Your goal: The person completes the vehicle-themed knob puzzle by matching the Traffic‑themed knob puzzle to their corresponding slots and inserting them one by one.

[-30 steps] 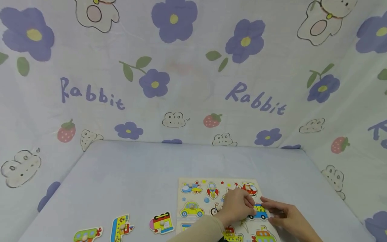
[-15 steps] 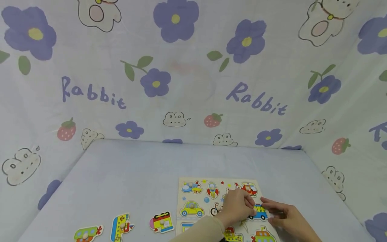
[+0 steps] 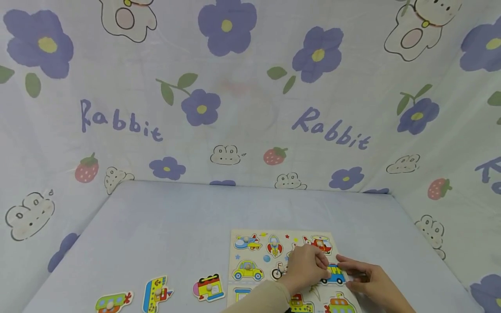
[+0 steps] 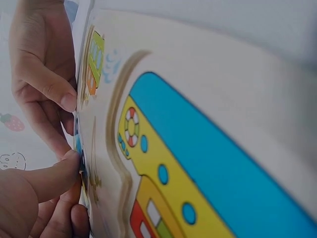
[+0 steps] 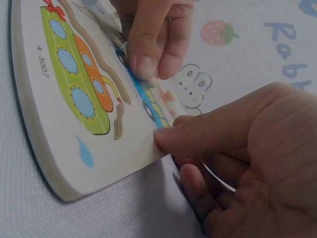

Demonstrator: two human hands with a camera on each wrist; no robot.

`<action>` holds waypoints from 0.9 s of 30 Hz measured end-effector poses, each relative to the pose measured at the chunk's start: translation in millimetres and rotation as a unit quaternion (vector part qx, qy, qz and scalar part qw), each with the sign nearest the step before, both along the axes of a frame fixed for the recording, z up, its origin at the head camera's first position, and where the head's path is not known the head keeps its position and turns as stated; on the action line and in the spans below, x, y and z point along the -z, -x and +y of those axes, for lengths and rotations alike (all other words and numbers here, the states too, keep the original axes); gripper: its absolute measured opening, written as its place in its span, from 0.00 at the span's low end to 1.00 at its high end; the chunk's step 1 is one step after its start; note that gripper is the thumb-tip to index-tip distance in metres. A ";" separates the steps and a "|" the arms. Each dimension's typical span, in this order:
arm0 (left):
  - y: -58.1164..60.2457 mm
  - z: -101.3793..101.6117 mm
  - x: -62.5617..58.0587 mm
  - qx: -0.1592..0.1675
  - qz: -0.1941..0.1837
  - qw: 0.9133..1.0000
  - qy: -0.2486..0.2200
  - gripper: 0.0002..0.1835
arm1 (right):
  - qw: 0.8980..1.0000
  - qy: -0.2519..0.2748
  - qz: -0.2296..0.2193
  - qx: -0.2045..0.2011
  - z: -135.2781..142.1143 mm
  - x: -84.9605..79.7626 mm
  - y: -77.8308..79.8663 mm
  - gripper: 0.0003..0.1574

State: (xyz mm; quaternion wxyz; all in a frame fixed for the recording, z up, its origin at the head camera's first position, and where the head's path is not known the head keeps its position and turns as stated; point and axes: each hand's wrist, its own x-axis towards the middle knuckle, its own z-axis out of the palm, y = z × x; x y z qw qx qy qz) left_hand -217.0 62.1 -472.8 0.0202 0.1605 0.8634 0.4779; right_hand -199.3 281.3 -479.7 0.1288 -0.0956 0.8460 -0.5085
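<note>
In the head view, a wooden knob puzzle board [image 3: 252, 255] with printed vehicles lies on the table. My left hand [image 3: 307, 267] reaches across it and pinches the knob of a blue bus piece [image 3: 337, 276] at the board's right side; the fingers cover the knob. The bus sits at its place on the board; whether it lies fully flush I cannot tell. My right hand [image 3: 373, 282] grips the board's right edge beside the bus, thumb [image 5: 173, 139] on top and other fingers curled beyond the edge. In the left wrist view a printed ship recess [image 4: 163, 173] shows close up.
Left of the board lie three loose pieces: a train [image 3: 209, 288], a ship [image 3: 156, 294] and a green-orange submarine [image 3: 113, 303]. A car piece [image 3: 248, 270], a rocket piece [image 3: 275, 246] and a helicopter piece [image 3: 322, 244] sit in the board. Patterned cloth [image 3: 250, 130] walls surround the table.
Both hands keep their places at the bus and the board's edge. Only a slight shift of the head view shows.
</note>
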 end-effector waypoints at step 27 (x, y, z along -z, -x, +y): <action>4.6 -10.1 -11.5 0.103 -0.051 0.993 -0.006 0.16 | 1.000 -0.013 0.001 0.013 1.1 0.6 -0.9 0.27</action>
